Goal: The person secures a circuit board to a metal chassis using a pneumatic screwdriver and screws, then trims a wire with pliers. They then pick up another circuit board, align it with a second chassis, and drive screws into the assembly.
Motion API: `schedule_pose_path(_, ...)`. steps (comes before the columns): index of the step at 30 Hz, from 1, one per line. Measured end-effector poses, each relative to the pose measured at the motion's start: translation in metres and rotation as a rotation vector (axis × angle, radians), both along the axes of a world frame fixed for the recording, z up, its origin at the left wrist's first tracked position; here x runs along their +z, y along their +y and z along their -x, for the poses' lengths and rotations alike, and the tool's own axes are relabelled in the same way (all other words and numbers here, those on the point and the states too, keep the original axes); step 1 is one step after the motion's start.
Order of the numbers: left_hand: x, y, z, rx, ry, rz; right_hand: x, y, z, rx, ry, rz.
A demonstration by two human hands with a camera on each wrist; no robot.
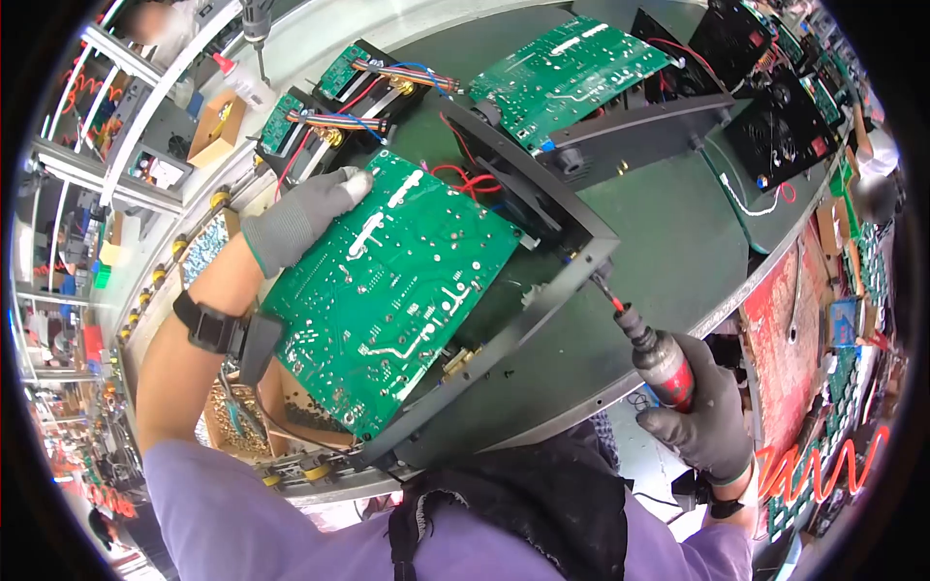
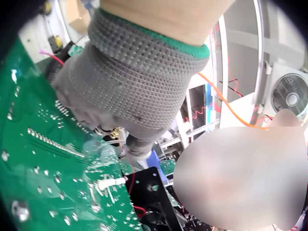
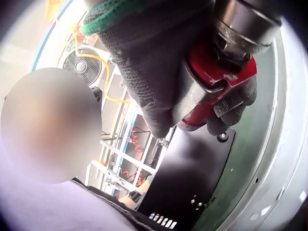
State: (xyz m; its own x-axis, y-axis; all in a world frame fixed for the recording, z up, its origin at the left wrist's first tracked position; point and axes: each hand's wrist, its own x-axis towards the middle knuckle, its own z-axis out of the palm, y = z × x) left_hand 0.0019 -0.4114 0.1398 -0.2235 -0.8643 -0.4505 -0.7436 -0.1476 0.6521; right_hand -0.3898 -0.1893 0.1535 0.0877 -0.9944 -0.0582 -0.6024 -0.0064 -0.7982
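In the head view, my gloved left hand grips the upper left edge of a large green circuit board. The board lies solder side up in a black metal chassis, tilted across the bench. Seen from the left wrist, the grey glove bends over the board's edge, and some fingertips are hidden. My gloved right hand holds a red and silver power screwdriver. Its bit points at a round black foot on the chassis corner. In the right wrist view, fingers curl round the red body.
A second chassis with a green board stands behind. Small boards with wire bundles are at the upper left. Trays of screws line the near left edge. Another screwdriver hangs above. A cable lies on the right of the bench.
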Motion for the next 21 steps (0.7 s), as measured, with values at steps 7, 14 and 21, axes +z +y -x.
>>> schedule_pose_path(7, 0.021, 0.014, 0.007, 0.096, 0.229, 0.053, 0.008, -0.002, 0.003, 0.005, 0.135, -0.046)
schedule_pose_path(14, 0.018, 0.014, 0.012, 0.04, 0.341, 0.035, 0.008, -0.003, 0.008, 0.059, 0.275, -0.004)
schedule_pose_path(21, 0.025, 0.015, 0.02, -0.009, 0.287, 0.172, 0.015, 0.001, 0.014, 0.06, 0.393, -0.075)
